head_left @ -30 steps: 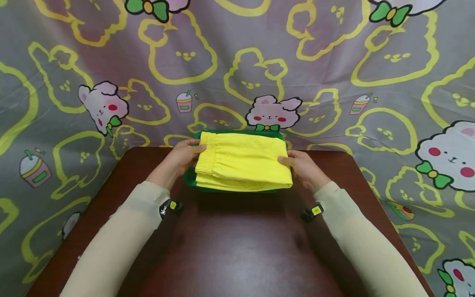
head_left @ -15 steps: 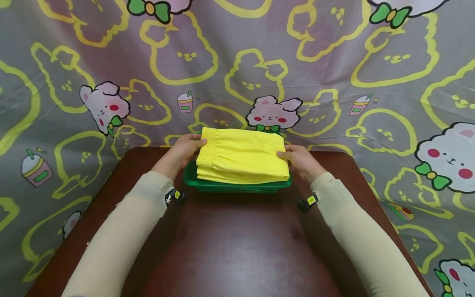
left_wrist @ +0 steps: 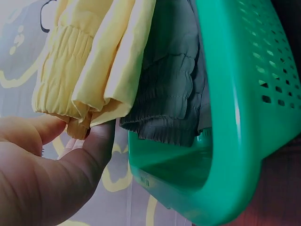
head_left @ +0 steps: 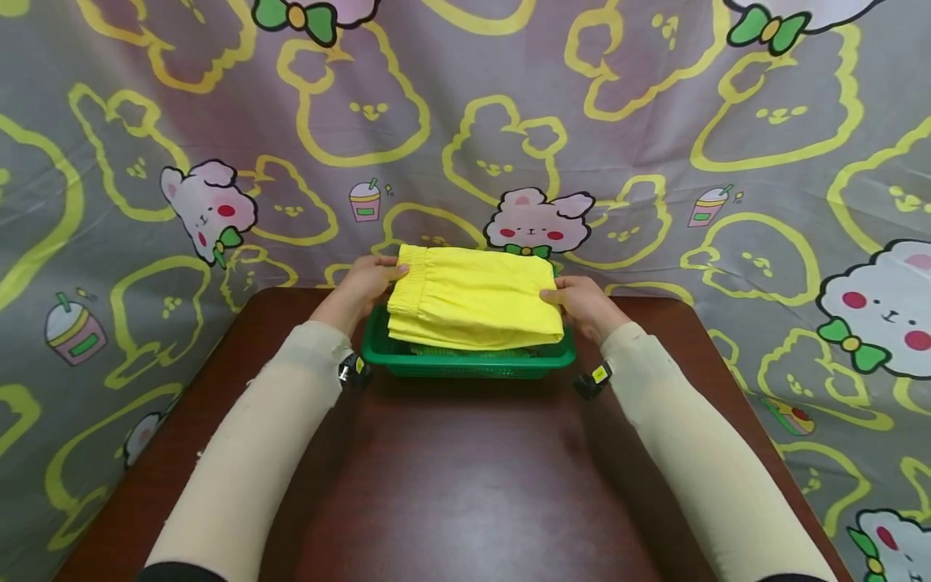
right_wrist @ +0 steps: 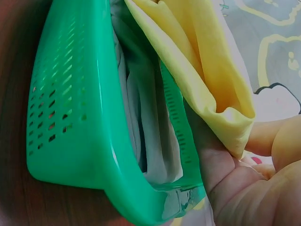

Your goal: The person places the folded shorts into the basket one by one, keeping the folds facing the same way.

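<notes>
Folded yellow pants (head_left: 476,297) with a gathered elastic waistband hang level above a green plastic basket (head_left: 465,371). My left hand (head_left: 361,289) pinches the waistband end between thumb and fingers. At the other end my right hand (head_left: 586,305) grips the folded edge, thumb on top. Inside the basket lies a dark grey garment with a gathered band (left_wrist: 164,94), seen in the left wrist view. The right wrist view shows more of the grey cloth (right_wrist: 141,99) below the yellow pants (right_wrist: 202,61). Fingertips under the cloth are partly hidden.
The basket stands near the far edge of a dark brown table (head_left: 465,469). Right behind it hangs a grey curtain (head_left: 618,105) with yellow outlines and rabbit drawings. Basket walls are perforated, with a wide rim.
Both hands have carried the yellow pants a little away from me and over the basket. More of the basket's front rim and inside shows now. The grip of both hands is unchanged.
</notes>
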Demonstrator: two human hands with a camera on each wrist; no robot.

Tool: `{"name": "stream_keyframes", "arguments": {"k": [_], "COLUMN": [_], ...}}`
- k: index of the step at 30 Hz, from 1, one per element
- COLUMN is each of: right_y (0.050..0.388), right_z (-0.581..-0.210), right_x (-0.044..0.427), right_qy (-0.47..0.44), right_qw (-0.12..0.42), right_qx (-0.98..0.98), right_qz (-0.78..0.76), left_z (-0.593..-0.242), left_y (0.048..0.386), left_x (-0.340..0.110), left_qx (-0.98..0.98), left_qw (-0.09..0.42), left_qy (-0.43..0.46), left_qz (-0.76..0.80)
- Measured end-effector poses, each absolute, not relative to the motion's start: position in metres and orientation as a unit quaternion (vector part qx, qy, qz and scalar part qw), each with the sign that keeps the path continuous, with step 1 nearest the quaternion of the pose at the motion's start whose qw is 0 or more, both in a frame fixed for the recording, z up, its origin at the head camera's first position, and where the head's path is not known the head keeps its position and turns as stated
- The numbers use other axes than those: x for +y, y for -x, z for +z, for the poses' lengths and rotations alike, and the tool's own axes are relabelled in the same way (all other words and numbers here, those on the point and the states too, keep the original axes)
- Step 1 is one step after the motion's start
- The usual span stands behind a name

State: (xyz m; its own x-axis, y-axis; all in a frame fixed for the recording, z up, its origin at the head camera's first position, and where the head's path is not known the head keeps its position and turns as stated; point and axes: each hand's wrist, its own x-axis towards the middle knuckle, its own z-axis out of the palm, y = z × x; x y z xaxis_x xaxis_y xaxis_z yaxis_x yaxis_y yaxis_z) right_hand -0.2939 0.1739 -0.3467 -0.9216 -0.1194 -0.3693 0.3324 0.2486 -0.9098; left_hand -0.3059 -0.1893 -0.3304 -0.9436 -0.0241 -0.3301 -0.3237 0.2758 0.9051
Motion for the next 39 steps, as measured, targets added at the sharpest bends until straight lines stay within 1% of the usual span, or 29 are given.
{"name": "stream_keyframes", "arguments": {"k": [5,9,17,30,39], "right_y": [0.299,0.304,0.308,0.302,0.305], "right_z": [-0.348,-0.350,-0.352,-0.351,-0.357], "right_x": [0.173,0.171,0.165,0.159,0.153], "right_qy": [-0.081,-0.086,-0.091,-0.076,-0.020], "right_qw": [0.182,0.184,0.171,0.152,0.099], "right_qx": [0.779,0.781,0.808,0.854,0.919], "right_qz": [-0.594,-0.591,-0.556,-0.492,-0.381], "left_z": [-0.331,-0.332,-0.336,-0.343,-0.352], "left_y": [0.311,0.314,0.320,0.325,0.321], "left_x": [-0.186,-0.186,-0.186,-0.185,-0.187], "left_qx": [0.806,0.808,0.815,0.836,0.844], "left_qw": [0.112,0.107,0.133,0.119,0.104], "left_qy": [0.101,0.110,0.135,0.112,0.128], "left_qz": [0.572,0.569,0.548,0.524,0.510]}}
